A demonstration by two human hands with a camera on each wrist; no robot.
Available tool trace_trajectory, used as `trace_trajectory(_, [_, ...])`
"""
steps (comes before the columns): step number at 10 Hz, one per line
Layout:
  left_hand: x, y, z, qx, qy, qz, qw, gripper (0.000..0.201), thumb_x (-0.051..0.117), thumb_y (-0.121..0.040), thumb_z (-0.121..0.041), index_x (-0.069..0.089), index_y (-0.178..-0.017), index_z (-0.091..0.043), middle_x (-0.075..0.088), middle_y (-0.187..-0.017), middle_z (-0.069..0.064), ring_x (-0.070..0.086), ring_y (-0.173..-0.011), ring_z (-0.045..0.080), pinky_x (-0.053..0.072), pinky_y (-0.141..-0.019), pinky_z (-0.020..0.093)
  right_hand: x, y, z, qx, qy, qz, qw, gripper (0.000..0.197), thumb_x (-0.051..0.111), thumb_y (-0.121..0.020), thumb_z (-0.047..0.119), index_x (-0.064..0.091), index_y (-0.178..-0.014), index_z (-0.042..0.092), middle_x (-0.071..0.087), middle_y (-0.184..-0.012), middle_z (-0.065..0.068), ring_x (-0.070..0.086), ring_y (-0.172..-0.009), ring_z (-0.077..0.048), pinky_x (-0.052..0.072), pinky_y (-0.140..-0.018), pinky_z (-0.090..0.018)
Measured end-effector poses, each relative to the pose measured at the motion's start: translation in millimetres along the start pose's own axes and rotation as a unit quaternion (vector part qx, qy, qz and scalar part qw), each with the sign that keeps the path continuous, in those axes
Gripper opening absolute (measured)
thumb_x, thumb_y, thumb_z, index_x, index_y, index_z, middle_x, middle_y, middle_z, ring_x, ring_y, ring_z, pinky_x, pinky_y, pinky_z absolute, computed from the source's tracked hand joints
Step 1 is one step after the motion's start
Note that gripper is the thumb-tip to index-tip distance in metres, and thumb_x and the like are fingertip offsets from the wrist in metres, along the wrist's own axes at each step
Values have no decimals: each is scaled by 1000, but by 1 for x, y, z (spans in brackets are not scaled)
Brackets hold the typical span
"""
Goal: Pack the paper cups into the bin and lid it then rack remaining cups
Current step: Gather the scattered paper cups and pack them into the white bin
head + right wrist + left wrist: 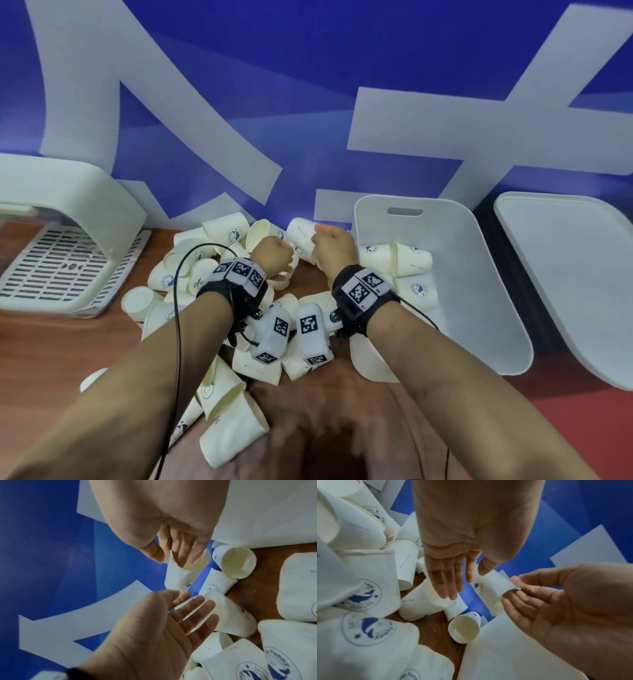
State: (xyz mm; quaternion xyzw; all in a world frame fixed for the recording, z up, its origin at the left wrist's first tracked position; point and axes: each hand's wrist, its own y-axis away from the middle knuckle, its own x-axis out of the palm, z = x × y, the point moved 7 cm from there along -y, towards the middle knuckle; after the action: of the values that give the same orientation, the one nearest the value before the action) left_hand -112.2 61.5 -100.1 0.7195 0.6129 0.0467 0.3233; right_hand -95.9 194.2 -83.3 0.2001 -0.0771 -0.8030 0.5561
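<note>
Packing continues: the right hand (173, 547) pinches a cup (180, 574) by its rim, the left hand (171, 626) spread, bin (479, 274) next.

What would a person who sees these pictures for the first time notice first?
First, the heap of white paper cups spilled across the wooden table, in front of a blue wall. Next, the right hand pinching one cup by its rim while the left hand hovers open beside it. To the right stands the white bin, a few cups inside.
</note>
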Motion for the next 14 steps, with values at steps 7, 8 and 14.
trace_trajectory(7, [109, 37, -66, 38, -197, 77, 977, 27, 43, -90, -5, 54, -114, 4, 63, -115, 22, 63, -104, 38, 52, -93, 46, -157, -27, -83, 156, 77, 89, 981, 40, 55, -91, 3, 50, -130, 0, 56, -130, -20, 61, -86, -21, 56, -73, -32])
trace_trajectory(8, [110, 32, -66, 33, -238, 77, 968, 31, 40, -92, -1, 53, -119, 8, 63, -117, 24, 62, -107, 39, 50, -95, 44, -147, -26, -101, 181, 111, 128, 969, 30, 57, -91, 4, 55, -120, 10, 58, -120, -15, 58, -73, -14, 49, -57, -24])
trace_trajectory(14, [113, 12, -56, 55, -326, -38, 943, 36, 40, -97, -21, 44, -126, -2, 55, -127, 17, 55, -115, 33, 42, -85, 33, -138, -38, -127, 190, 261, 101, 941, 23, 78, -65, -1, 57, -63, 6, 67, -71, -15, 61, -60, -23, 55, -66, -31])
